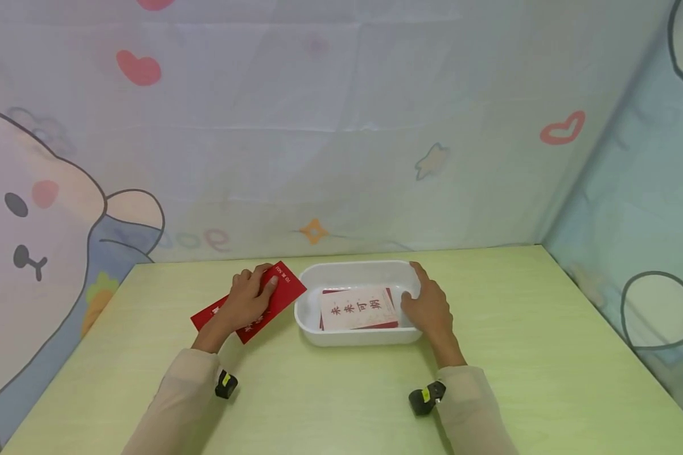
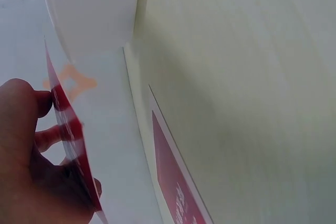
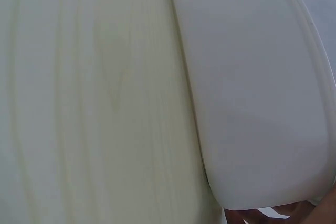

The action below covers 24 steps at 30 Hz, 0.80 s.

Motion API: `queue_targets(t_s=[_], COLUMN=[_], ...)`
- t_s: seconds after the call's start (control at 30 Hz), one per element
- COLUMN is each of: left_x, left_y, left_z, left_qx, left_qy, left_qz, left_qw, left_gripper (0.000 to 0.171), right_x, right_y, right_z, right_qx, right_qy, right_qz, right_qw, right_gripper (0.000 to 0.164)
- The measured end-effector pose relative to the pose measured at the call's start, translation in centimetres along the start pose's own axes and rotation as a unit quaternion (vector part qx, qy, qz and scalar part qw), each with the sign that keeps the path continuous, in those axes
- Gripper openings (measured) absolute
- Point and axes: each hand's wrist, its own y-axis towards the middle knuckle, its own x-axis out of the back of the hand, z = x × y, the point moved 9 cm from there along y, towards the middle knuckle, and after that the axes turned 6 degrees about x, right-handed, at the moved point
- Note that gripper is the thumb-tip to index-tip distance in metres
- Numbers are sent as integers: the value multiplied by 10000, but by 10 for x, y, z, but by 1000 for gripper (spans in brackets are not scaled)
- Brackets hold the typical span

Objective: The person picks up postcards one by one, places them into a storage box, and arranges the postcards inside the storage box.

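Loading tray (image 1: 358, 339), apparently: left hand (image 1: 245, 302) pinches card (image 1: 281, 294) near tray's left end; right hand (image 1: 431, 307) grips right end. Next move likely calls for rightward transfer.

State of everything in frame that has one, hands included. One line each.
Left hand: pinching a card
Held red card: off the table, tilted
Other red card: lying on the table, not held
White tray: upright, uncovered, cards inside
Pale card: in the tray, printed side up, red edges showing beneath
Right hand: gripping the tray's right end, thumb inside
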Motion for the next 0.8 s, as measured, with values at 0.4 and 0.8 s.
queue_targets(t_s=[0.4,0.8], left_x=[-3,-13], left_y=[1,4], left_z=[-22,-41], left_qx=[-333,-565], left_qy=[141,163], left_qz=[-52,-18], left_qw=[9993,9983], left_gripper=[40,39], right_x=[-2,-1], right_y=[-1,0], right_z=[0,0], right_qx=[-21,-63], right_qy=[17,-18], right_qz=[62,107], right_qw=[10000,9999], right_gripper=[65,65])
